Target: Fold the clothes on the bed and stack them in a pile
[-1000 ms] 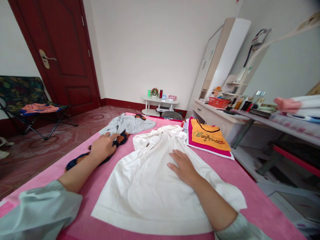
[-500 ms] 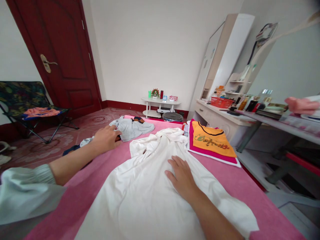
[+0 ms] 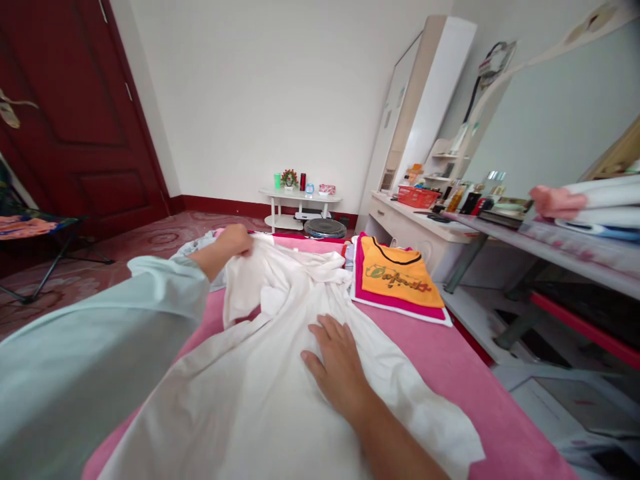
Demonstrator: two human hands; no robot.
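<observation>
A long white garment (image 3: 270, 400) lies wrinkled over a pink surface (image 3: 415, 347), its far end bunched up. My left hand (image 3: 235, 241) is closed on the garment's far left corner, with the cloth pulled out to the left. Spread flat on the middle of the garment is my right hand (image 3: 334, 357), fingers apart, holding nothing. To the right of the bunched end is a stack of folded clothes with an orange top (image 3: 397, 272) uppermost. A light grey garment (image 3: 193, 245) shows partly behind my left arm.
Beyond the far edge stands a small white table (image 3: 300, 195) with a plant and cups. A dressing table (image 3: 440, 225) and a grey shelf (image 3: 560, 257) are along the right. A folding chair (image 3: 63, 233) stands at the left.
My left hand has moved from beside the grey garment to the white garment's far corner, closed on it and drawn it out. My right hand stays flat. The view has turned right.
</observation>
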